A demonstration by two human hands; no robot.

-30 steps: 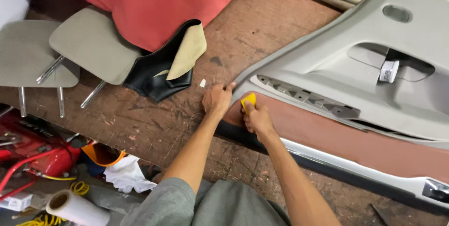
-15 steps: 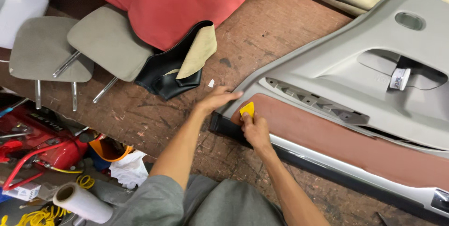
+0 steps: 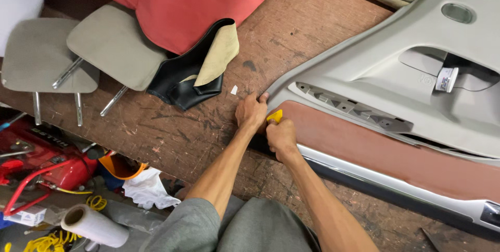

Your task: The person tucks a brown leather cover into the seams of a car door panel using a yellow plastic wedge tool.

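At the near-left corner of the grey door panel (image 3: 396, 69), a small yellow scraper (image 3: 275, 116) presses against the panel's reddish-brown leather insert (image 3: 375, 150). Closed around the scraper is the right hand (image 3: 281, 137). Just left of it, the left hand (image 3: 251, 112) lies flat, fingers spread on the panel's corner. Beyond that corner, two headrests (image 3: 112, 51) and red fabric (image 3: 198, 2) lie on the worn wooden table (image 3: 177, 132).

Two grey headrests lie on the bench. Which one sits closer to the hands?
The right-hand headrest, the one touching the black cover under the red fabric. The other headrest lies farther left, at the bench edge, farther from both the left hand and right hand.
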